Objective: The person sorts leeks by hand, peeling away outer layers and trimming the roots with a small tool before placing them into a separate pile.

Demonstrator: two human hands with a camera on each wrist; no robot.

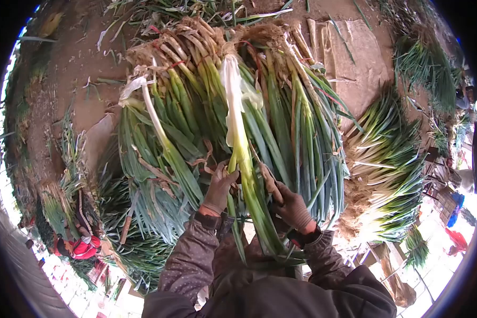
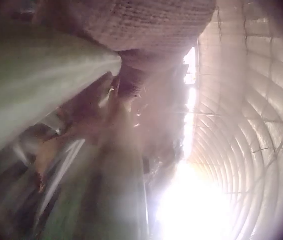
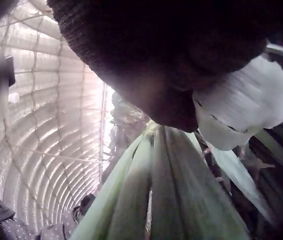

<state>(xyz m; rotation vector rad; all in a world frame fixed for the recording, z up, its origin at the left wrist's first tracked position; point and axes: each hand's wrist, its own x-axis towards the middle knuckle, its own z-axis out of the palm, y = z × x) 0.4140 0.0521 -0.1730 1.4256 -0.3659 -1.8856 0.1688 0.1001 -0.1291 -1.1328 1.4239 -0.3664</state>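
Note:
A large green onion [image 1: 240, 140] with a white shaft lies root end away across the bundles, its leaves toward the person. My gloved left hand [image 1: 219, 188] pinches one of its leaves, thumb and fingertips beside the stalk. In the left wrist view, a thick pale green stalk [image 2: 46, 75] passes under the glove. My gloved right hand [image 1: 292, 209], right of the leaves, grips a tan, handle-like piece [image 1: 271, 183] that points up along the stalk. Close to the right wrist camera, a whitish rounded object [image 3: 251, 102] shows beside the dark glove, above the fanned leaves [image 3: 166, 190].
Tied bundles of green onions [image 1: 188, 90] lie under both hands, roots away. More green onions with white stems [image 1: 381, 169] are piled at right. A brown sheet [image 1: 350, 63] covers ground beyond. Someone in red [image 1: 82, 247] is at lower left.

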